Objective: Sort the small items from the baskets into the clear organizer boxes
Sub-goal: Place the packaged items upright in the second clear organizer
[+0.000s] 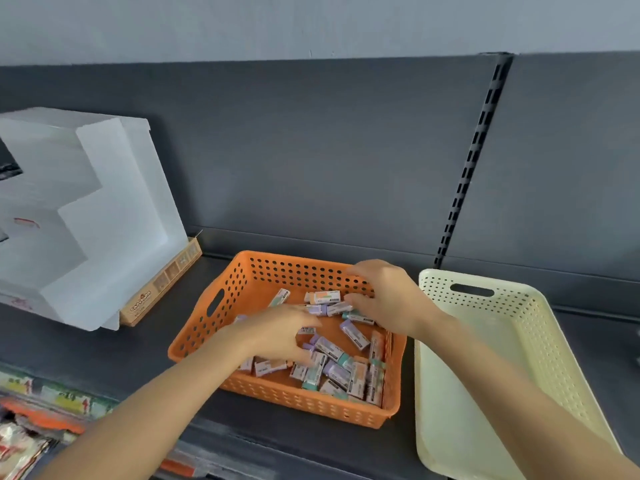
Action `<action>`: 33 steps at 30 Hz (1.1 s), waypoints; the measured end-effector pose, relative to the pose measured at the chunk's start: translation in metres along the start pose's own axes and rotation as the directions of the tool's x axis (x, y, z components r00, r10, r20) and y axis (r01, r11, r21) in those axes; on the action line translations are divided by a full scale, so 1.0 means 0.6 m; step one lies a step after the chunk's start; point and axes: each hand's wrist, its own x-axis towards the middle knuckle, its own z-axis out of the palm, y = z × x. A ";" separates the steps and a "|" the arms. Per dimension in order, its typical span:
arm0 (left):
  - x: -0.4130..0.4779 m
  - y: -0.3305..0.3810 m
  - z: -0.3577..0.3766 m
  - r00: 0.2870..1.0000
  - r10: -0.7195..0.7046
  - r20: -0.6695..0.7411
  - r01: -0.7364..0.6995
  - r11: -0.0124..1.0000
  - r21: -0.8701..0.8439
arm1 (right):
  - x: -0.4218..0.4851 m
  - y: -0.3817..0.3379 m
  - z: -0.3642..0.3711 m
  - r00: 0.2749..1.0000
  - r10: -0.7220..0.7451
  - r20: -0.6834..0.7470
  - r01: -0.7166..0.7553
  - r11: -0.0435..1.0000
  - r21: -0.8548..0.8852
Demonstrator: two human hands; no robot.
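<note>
- Two bare forearms rise from the bottom edge of the frame toward the middle; both reach into the orange basket point(214, 327)
- left hand point(277, 332) is palm-down over the basket's near-left part, fingers bent above the small boxes point(353, 334); it is motion-blurred, so I cannot tell whether it grips one
- right hand point(384, 296) is over the basket's far-right corner, fingers curled down with their tips at the boxes there; whether it pinches one cannot be told either
- dark grey shelf point(156, 344) carries everything; behind it stands a dark grey back panel point(311, 150) with a slotted upright point(474, 157) right of centre; a pale wall point(311, 22) fills the top of the frame
- orange basket sits at centre; perforated walls, a handle slot in its left side
- small boxes lie loose and jumbled on its floor, thickest toward the lower right; white with lilac, teal or peach parts; print too small to read
- cream basket point(519, 323) stands just right of the orange one; perforated, handle slot in its far wall
- stepped organizer point(104, 209), frosted and translucent, stands at the left of the frame; a tan carton point(162, 289) lies against its right foot
- price labels point(52, 393) and packaged goods point(17, 445) fill the lower-left corner
</note>
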 end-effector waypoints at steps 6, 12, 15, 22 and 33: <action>0.021 -0.012 -0.014 0.983 0.169 0.077 -0.173 0.984 0.048 | 0.010 -0.011 0.021 0.994 0.100 -0.051 -0.100 0.995 0.004; 0.029 -0.023 -0.018 0.934 0.321 0.157 -0.333 0.941 0.059 | 0.010 -0.027 0.035 0.981 0.183 -0.062 -0.184 0.983 -0.003; 0.033 -0.024 -0.019 0.904 0.377 0.202 -0.397 0.915 0.074 | 0.006 -0.032 0.035 0.977 0.196 -0.087 -0.197 0.980 -0.013; 0.043 -0.037 -0.010 0.910 0.376 0.174 -0.390 0.919 0.055 | -0.001 -0.041 0.037 0.968 0.230 -0.097 -0.234 0.971 -0.041; 0.038 -0.074 -0.008 0.970 0.243 -0.005 -0.240 0.963 0.125 | -0.009 -0.045 0.049 0.970 0.230 -0.073 -0.234 0.971 -0.051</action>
